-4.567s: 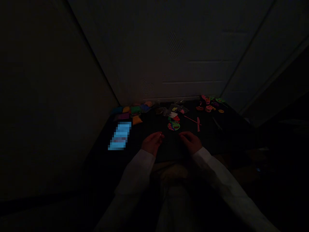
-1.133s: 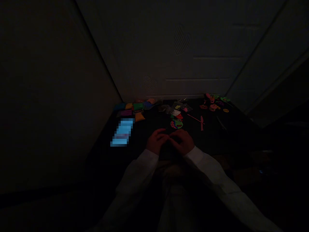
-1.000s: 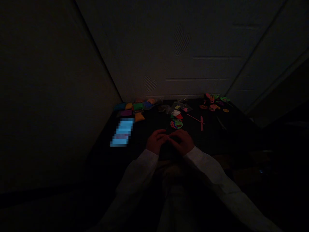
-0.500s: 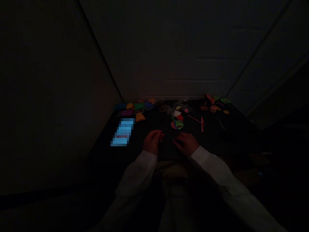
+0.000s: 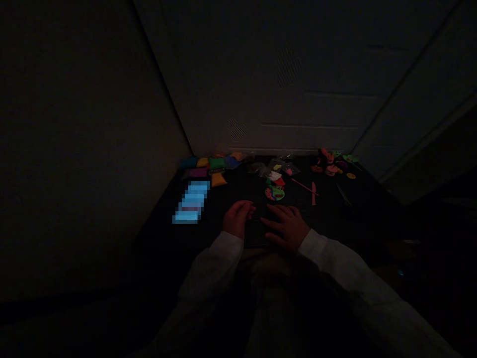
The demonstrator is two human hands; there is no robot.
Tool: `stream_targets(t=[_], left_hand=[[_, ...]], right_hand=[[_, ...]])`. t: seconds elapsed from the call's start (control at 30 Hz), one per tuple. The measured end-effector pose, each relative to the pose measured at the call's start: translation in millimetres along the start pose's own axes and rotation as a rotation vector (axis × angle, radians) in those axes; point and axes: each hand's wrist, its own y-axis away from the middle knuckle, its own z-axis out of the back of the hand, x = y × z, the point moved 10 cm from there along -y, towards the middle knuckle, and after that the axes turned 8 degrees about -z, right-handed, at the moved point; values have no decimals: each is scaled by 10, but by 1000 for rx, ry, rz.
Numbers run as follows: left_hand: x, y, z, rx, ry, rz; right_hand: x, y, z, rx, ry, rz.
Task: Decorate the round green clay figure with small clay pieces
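The scene is very dim. My right hand [image 5: 286, 226] lies low over the dark table [image 5: 238, 238], palm down, with its fingers spread and nothing in them. To its left my left hand [image 5: 238, 218] is closed, fingers curled and thumb pressed in; whatever it may hold is hidden. Just beyond both hands is a round, multicoloured clay piece [image 5: 275, 193], green with pink and blue parts. White and red clay bits [image 5: 276, 177] lie directly behind it. A pink stick [image 5: 304, 186] and a pink plastic knife [image 5: 313, 193] rest to the right.
A lit phone-like screen [image 5: 191, 202], pixelated, lies at left. Behind it are coloured clay packs, including an orange one [image 5: 218, 179] and a purple one [image 5: 197, 172]. Small clay figures [image 5: 328, 161] cluster at the back right, near a dark slender tool [image 5: 345, 195]. A wall [image 5: 261, 89] rises behind the table.
My right hand has opened from a loosely curled shape, its fingers now spread flat. My left hand stays closed in nearly the same place. The view has shifted slightly.
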Motion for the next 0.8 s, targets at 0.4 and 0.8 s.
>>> stream_targets(t=[0.4,0.8], left_hand=[[-11,11,-4,-15,24,10],[1,8,-24,-5,38,14]], right_hand=[[-19,23,17,0,34,-18],[68,-8,-10,15,42,48]])
